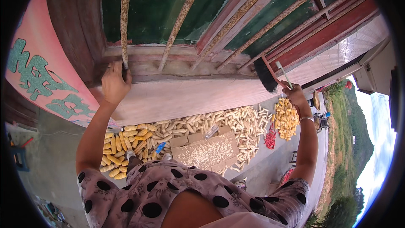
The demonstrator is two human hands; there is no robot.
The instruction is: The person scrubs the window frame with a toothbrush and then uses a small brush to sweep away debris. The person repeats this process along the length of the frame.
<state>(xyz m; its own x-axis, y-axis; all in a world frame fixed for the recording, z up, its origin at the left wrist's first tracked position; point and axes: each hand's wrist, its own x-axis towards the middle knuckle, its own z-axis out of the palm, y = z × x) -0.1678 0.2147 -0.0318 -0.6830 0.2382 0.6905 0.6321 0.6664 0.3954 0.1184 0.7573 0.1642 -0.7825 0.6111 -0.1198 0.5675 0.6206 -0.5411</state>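
Observation:
My left hand (116, 84) is at the wooden window sill (142, 69), fingers curled at the foot of a rusty window bar (126, 22). Something dark shows between thumb and fingers; whether it is a held thing or the shaded bar end is unclear. Over on the right, my right hand (295, 94) grips a brush (267, 74) with black bristles and a reddish-brown handle. A thin pale-green stick (284, 74), like a toothbrush, pokes out of the same hand. The bristles touch or hang just before the sill's right end.
Below the tiled wall (190, 98) lie bare corn cobs (250, 126), yellow ears of corn (118, 144) and flattened cardboard (183, 142) strewn with kernels. Red chillies (270, 137) and another corn pile (285, 118) lie right. A blue stool (20, 158) stands far left.

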